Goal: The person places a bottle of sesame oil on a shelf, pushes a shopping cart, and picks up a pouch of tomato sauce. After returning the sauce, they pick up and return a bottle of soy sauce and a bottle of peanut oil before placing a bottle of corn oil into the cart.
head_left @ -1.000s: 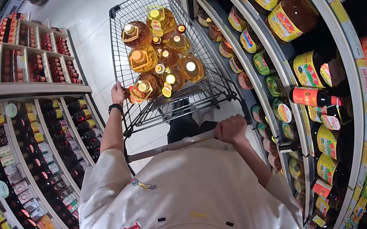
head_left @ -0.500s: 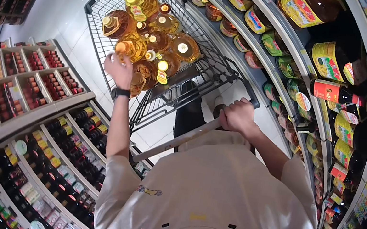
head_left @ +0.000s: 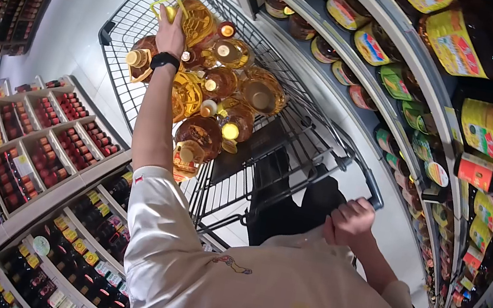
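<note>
My left hand (head_left: 171, 34), with a black band (head_left: 165, 61) on its wrist, reaches deep into the shopping cart (head_left: 117, 77). Its fingers are closed around the yellow cap and handle of a large cooking oil bottle (head_left: 198, 23) at the far end. Several more bottles of golden oil crowd beside it, among them a wide one (head_left: 263, 91) on the right and a bottle with a pale cap (head_left: 198, 139) nearest me. My right hand (head_left: 353, 219) is a fist at the cart's push handle (head_left: 372, 191); the shirt hides much of the bar.
Shelves of large oil bottles (head_left: 482, 128) rise close along the right. On the left stand a rack of small red-capped bottles (head_left: 68, 147) and shelves of dark bottles (head_left: 86, 261). Pale floor tiles (head_left: 78, 28) show beyond the cart.
My left hand has moved forward from above the nearer bottles to the far bottle's yellow cap. I lean farther over the cart, and my right hand appears lower and farther right.
</note>
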The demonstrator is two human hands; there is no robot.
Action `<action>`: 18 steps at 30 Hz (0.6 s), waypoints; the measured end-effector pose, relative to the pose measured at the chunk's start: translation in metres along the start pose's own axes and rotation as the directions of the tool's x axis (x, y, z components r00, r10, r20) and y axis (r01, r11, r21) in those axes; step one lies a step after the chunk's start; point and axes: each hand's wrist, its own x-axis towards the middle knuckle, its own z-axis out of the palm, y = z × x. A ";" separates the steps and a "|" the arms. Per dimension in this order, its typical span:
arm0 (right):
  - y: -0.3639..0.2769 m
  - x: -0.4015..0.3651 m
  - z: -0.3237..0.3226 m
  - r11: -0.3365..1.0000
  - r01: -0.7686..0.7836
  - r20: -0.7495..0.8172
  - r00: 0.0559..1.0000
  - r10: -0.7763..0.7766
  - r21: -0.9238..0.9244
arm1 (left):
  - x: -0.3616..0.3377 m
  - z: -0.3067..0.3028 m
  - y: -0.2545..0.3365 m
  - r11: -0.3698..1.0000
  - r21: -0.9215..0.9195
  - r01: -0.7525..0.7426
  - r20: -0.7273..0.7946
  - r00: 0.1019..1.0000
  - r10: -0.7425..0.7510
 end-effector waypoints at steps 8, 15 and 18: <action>-0.003 -0.001 0.000 0.998 -0.065 0.027 0.998 0.065 -0.009 | 0.038 0.003 -0.014 0.996 0.081 0.022 -0.124 0.992 -0.012; -0.003 0.001 -0.003 0.998 -0.060 0.068 0.996 0.059 0.011 | 0.011 0.003 -0.009 0.999 0.048 0.010 -0.165 0.986 -0.002; -0.001 -0.001 0.001 0.998 -0.056 0.042 0.998 0.055 0.017 | 0.001 -0.003 -0.005 0.997 0.065 0.035 -0.071 0.997 -0.030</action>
